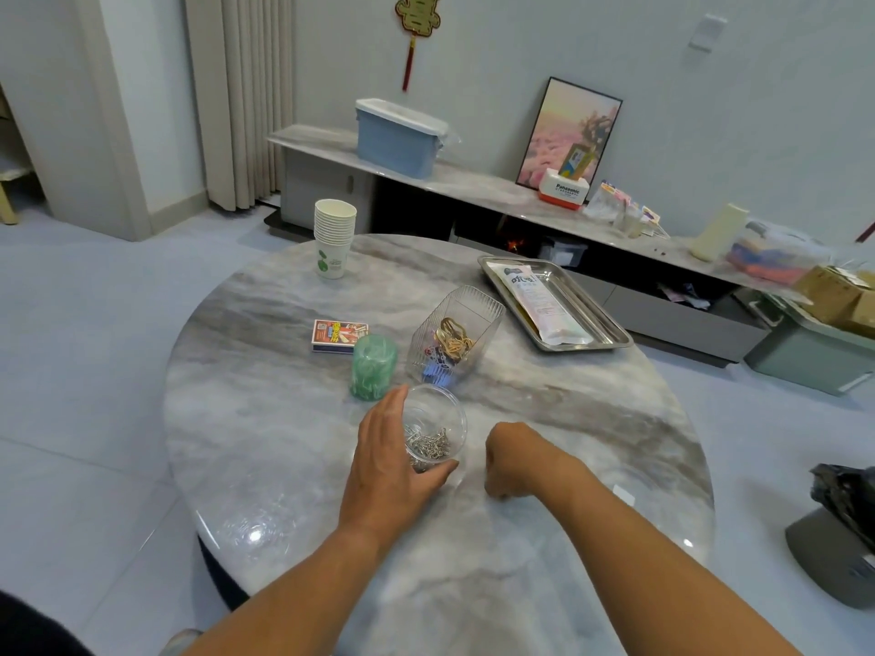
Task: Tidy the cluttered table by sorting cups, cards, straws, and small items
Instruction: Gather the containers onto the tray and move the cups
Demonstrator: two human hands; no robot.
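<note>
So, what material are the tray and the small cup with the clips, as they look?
The tray looks like polished steel: it is silvery and mirrors light along its rim. The small cup looks like clear plastic, perhaps glass: the metal clips show through its wall.

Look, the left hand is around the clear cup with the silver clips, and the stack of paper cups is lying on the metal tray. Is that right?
Not quite. The left hand is around the clear cup of silver clips, but the stack of paper cups stands upright on the table, far from the metal tray. The tray holds a flat packet. The head view shows this.
</note>
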